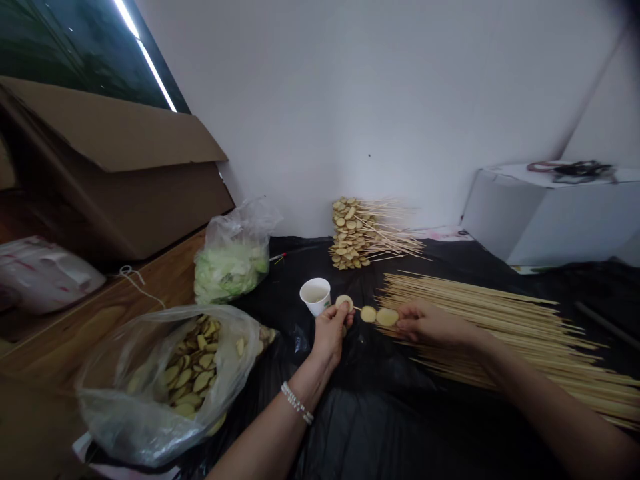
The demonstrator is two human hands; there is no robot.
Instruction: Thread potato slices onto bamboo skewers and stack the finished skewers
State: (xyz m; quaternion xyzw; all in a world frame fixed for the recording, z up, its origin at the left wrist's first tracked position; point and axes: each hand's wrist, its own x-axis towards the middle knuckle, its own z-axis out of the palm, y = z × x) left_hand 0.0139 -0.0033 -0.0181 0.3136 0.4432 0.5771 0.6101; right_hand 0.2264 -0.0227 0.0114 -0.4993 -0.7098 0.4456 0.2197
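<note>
Between finger and thumb, my left hand (331, 333) pinches a pale round slice (344, 303), which looks like potato, at the tip of a thin wooden skewer (357, 309). Two more potato slices (377, 315) are threaded on that skewer. My right hand (425, 321) is closed round the skewer just behind them; the rest of the stick is hidden by the hand. A white paper cup (315, 296) stands right behind my left hand. Under my right forearm lies a wide spread of bare wooden skewers (480, 300).
An open clear plastic bag of slices (195, 373) sits at the left, with a tied bag of pale green vegetable (233, 257) behind it. Filled skewers (350, 233) are stacked by the wall. A cardboard box (120, 193) stands left, a white box (555, 213) right. Black plastic sheeting (370, 427) covers the surface.
</note>
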